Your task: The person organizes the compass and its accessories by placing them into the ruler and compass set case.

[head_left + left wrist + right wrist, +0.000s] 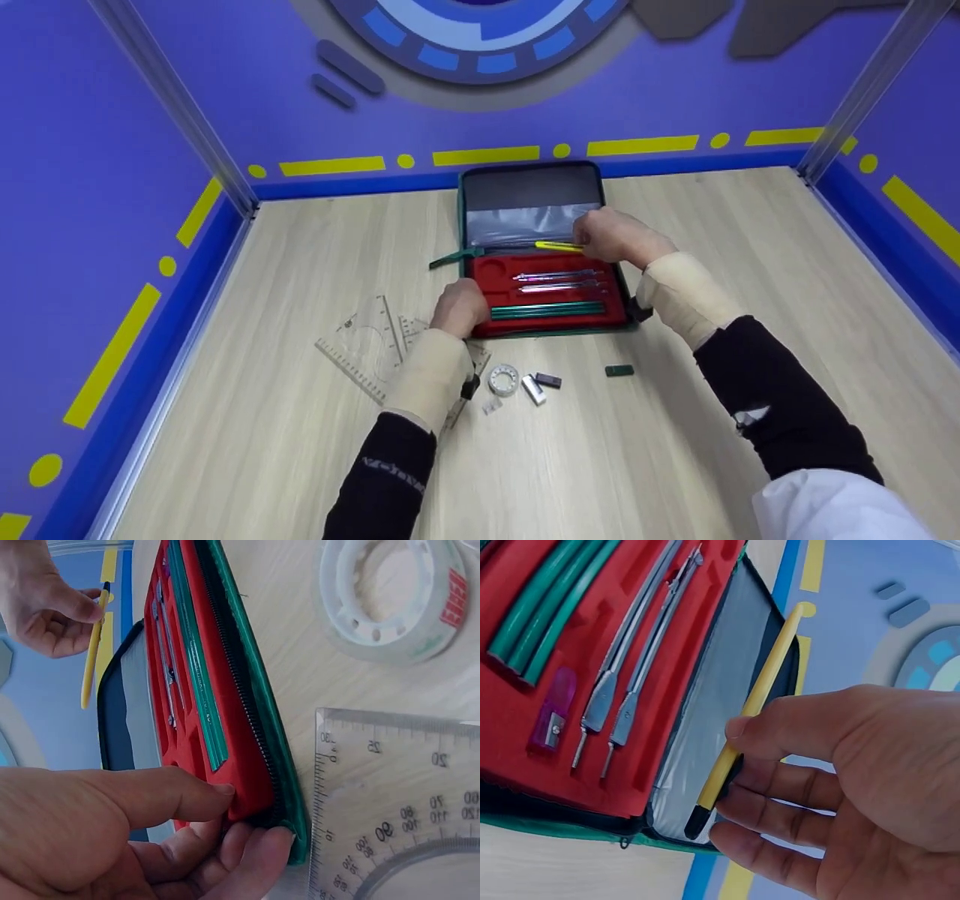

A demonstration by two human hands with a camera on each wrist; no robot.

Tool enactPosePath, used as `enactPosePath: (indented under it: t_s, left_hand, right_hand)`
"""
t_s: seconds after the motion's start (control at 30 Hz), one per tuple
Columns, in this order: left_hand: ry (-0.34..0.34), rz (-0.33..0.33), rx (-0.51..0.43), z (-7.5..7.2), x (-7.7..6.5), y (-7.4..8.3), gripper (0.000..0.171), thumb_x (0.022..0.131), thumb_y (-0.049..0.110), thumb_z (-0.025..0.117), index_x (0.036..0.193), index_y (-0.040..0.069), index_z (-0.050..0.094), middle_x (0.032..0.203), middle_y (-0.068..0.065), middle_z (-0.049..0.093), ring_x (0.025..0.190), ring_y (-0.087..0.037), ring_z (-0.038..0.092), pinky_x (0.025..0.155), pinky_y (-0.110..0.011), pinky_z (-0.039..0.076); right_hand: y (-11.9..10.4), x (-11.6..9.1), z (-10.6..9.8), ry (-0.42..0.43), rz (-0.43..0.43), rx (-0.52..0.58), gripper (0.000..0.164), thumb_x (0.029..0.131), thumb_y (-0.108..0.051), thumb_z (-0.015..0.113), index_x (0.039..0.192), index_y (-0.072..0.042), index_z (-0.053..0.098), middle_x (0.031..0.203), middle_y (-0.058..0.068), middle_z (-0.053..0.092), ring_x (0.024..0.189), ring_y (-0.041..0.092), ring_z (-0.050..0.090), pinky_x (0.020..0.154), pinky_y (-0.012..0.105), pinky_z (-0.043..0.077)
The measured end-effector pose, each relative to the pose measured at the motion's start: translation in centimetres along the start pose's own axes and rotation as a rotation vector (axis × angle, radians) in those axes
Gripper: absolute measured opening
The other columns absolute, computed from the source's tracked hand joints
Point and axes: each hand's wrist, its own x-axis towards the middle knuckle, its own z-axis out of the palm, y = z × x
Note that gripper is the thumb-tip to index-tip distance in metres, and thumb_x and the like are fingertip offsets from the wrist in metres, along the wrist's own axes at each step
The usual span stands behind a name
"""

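Observation:
A zip case (532,332) lies unfolded on the table, its red tray (251,787) facing up. Green pencils (544,611), two silver compasses (641,667) and a pink sharpener (553,716) sit in the tray's slots. My left hand (460,306) grips the case's near left corner, thumb on the red tray and fingers at the green zip edge. Over the case's far half, my right hand (619,234) pinches a slim yellow pen-shaped tool (761,686) with a black end between thumb and fingers.
Clear set squares (360,352) lie left, partly under my left forearm. A tape roll (503,380), a white-silver block (534,390), a dark block (548,380) and a small green block (619,370) lie before the case. A green strip (454,257) juts out left. Blue walls enclose the table.

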Motion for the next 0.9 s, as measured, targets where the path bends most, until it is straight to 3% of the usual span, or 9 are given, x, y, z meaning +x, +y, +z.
enactPosePath:
  t_s: [0.23,0.57,0.73,0.9]
  left_hand:
    - [0.006,-0.006,0.026,0.2,-0.1,0.2,0.008,0.093,0.005,0.067,0.097,0.001,0.073,0.105,-0.014,0.070,0.080,-0.022,0.054,0.064,-0.031,0.044]
    - [0.031,-0.015,0.031,0.2,-0.1,0.1,0.008,0.093,0.002,0.064,0.095,0.002,0.072,0.102,-0.014,0.070,0.077,-0.022,0.054,0.064,-0.031,0.046]
    - [0.023,-0.011,0.018,0.1,-0.2,0.2,0.009,0.091,-0.001,0.062,0.084,0.004,0.065,0.094,-0.012,0.066,0.074,-0.021,0.050,0.060,-0.031,0.042]
    - [0.014,-0.006,-0.009,0.1,-0.1,0.0,0.014,0.092,-0.002,0.059,0.080,0.005,0.061,0.095,-0.012,0.065,0.074,-0.021,0.048,0.059,-0.031,0.040]
  right_hand:
    - [-0.1,0.6,0.8,-0.001,-0.013,0.009,0.018,0.091,-0.001,0.068,0.108,0.001,0.073,0.106,0.016,0.071,0.093,0.031,0.065,0.090,0.050,0.056]
    - [-0.1,1.7,2.1,-0.019,0.005,0.039,0.022,0.097,-0.006,0.067,0.117,0.001,0.073,0.113,0.017,0.071,0.100,0.032,0.065,0.096,0.050,0.054]
    - [0.0,2.0,2.7,-0.034,0.042,0.069,0.021,0.098,-0.009,0.069,0.118,-0.001,0.073,0.109,0.016,0.071,0.095,0.031,0.062,0.094,0.048,0.054]
    - [0.1,2.2,3.3,-0.063,0.068,0.083,0.018,0.099,-0.010,0.068,0.115,-0.003,0.073,0.100,0.013,0.069,0.088,0.028,0.062,0.080,0.041,0.053]
